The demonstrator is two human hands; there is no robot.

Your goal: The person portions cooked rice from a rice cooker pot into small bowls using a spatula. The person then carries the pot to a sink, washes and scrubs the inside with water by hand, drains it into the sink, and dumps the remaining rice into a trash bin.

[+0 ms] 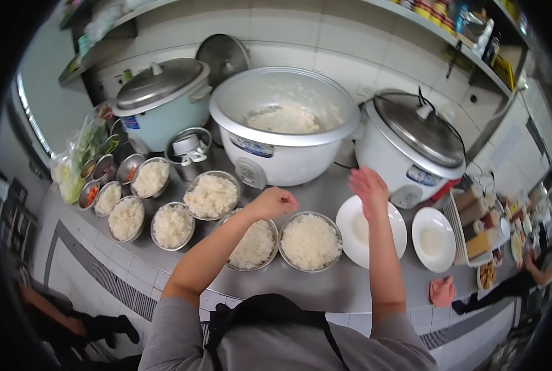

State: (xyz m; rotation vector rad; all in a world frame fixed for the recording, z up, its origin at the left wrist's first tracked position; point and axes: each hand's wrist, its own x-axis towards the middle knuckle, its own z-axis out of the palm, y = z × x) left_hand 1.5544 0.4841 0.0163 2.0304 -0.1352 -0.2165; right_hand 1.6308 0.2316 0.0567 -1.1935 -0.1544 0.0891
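My left hand (277, 203) hangs above the steel bowls of rice, its fingers curled closed; whether anything is inside them is hidden. My right hand (368, 185) is raised with fingers stretched out and holds nothing, in front of the right rice cooker (405, 145). Below and between my hands stands a bowl of rice (311, 242), filled to the rim. Partly under my left forearm is another rice bowl (253, 246). A white plate (384, 238) lies beneath my right wrist. Behind my hands, the big open rice cooker pot (282, 151) has some rice at its bottom.
Several more rice bowls (173, 226) stand to the left, near a lidded cooker (161, 102) and bagged greens (81, 164). At right are an oval plate (433, 239), a sauce bottle basket (473, 229) and a pink cloth (442, 290). Another person (544, 266) is at far right.
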